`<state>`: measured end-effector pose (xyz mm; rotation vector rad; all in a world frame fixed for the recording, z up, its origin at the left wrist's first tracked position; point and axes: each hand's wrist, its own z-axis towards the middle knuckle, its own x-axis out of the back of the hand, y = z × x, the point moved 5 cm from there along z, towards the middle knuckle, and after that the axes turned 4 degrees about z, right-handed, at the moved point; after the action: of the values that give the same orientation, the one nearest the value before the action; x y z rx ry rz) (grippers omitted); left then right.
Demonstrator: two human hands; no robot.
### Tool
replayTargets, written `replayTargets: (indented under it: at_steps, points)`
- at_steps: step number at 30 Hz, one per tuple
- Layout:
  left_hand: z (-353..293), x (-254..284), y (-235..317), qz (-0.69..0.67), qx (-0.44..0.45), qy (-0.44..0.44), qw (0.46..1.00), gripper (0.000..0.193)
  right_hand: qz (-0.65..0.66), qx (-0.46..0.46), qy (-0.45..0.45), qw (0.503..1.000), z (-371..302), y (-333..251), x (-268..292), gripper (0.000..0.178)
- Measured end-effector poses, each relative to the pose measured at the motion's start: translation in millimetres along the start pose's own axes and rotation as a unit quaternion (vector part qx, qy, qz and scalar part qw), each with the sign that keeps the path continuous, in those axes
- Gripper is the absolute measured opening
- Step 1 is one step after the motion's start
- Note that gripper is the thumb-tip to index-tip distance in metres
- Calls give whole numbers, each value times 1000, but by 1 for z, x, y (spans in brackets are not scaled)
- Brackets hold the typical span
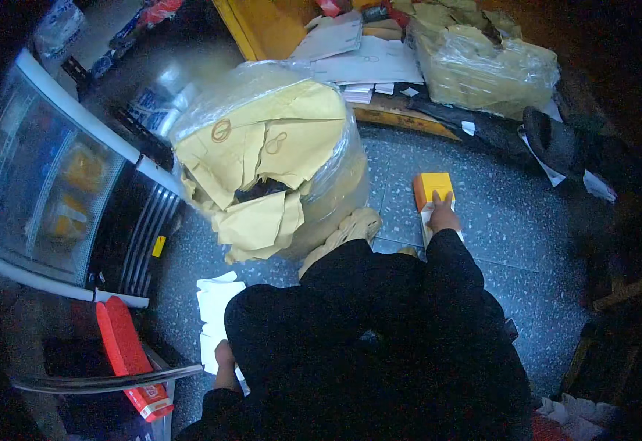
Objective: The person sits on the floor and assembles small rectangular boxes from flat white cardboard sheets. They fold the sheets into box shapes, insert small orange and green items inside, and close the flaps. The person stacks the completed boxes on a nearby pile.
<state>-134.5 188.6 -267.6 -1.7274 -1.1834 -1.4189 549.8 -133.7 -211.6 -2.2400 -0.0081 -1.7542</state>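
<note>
Out to the right, my right hand (443, 215) grips a small yellow-orange and white box (434, 183) just above or on the floor. Two of its fingers stretch along the top of the box, and the thumb side is hidden. Low on the left, my left hand (225, 359) holds the edge of a white folded-out cardboard piece (216, 305). Its fingertips are mostly hidden behind the card and the dark sleeve. Between the hands, beyond my knees, stands a large bundle wrapped in brown paper and clear film (284, 140), torn open at its front.
A glass-fronted cabinet (56, 191) stands at the left, with a long red box (126, 338) near its lower end. Ahead, a wooden platform (402, 121) carries white sheets (369, 62) and a second wrapped paper bundle (483, 70). My shoe (347, 234) is beside the large bundle on the speckled floor (505, 242).
</note>
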Motion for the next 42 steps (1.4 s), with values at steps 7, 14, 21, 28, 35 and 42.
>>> replayTargets:
  at_steps: [7, 14, 21, 28, 35, 42]
  points:
    - [-14, 83, 12, 4, 96, 92, 991, 24, 89, 43, 44, 994, -23, -1, 13, 91]
    - [-46, 162, -1, -51, 71, 205, 975, 23, 121, 43, 91, 988, -32, -6, 18, 49]
    - [-48, 87, -16, 70, -27, 216, 974, 26, -17, 7, 34, 999, -48, -26, 26, 30]
    - [-24, 156, 69, 124, 94, 46, 987, 33, -59, 50, 125, 989, -63, -32, 23, 27]
    - [-38, 215, 31, 62, 101, 237, 964, 32, -22, 80, 220, 972, -64, -58, 27, 25]
    - [-106, 328, 92, -268, 14, 461, 846, 16, 209, 260, 252, 908, -117, -109, 122, 20]
